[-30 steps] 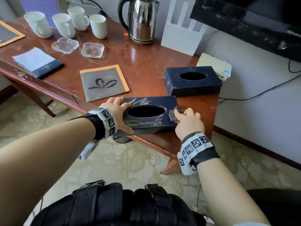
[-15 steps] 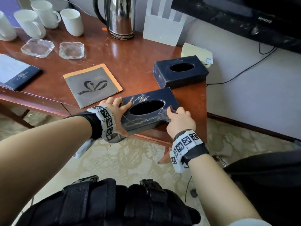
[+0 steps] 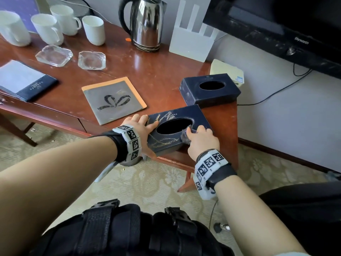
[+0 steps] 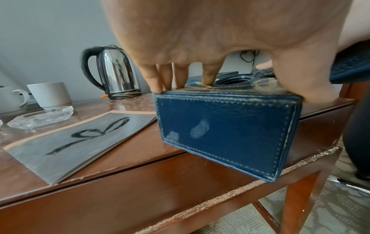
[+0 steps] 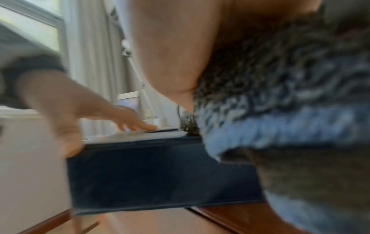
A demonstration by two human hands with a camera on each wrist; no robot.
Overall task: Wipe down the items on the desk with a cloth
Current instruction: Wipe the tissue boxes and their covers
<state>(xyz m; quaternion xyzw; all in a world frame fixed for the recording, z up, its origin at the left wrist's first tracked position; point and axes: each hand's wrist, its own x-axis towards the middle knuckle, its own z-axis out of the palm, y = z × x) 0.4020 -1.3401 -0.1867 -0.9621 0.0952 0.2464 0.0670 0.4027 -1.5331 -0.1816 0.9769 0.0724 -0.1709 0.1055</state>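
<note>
Though the right wrist view is smeared with motion blur, it shows a fluffy grey-blue cloth (image 5: 280, 110) bunched under the right hand (image 3: 201, 139), whose grip is clenched around it; in the head view most of the cloth is hidden beneath that hand, with only a tuft showing at the rim of the oval opening. The cloth lies on top of a dark blue stitched leather tissue box with gold drawing (image 3: 171, 137), which sits at the front right corner of the reddish-brown wooden bench (image 3: 156, 74) and overhangs its front edge. Its oval opening shows only darkness, so what it contains cannot be told. The left hand (image 3: 143, 126) steadies the box's left end, fingers straight on the top and thumb at the front edge, the grip released rather than closed.

Behind it, at the right edge, a second dark blue tissue box (image 3: 210, 91) shows an equally dark opening. Four white mugs (image 3: 93, 30) stand at the back left, the leftmost cut off by the frame, their insides out of sight. Two clear glass ashtrays (image 3: 91, 60) lie in front of them.
</note>
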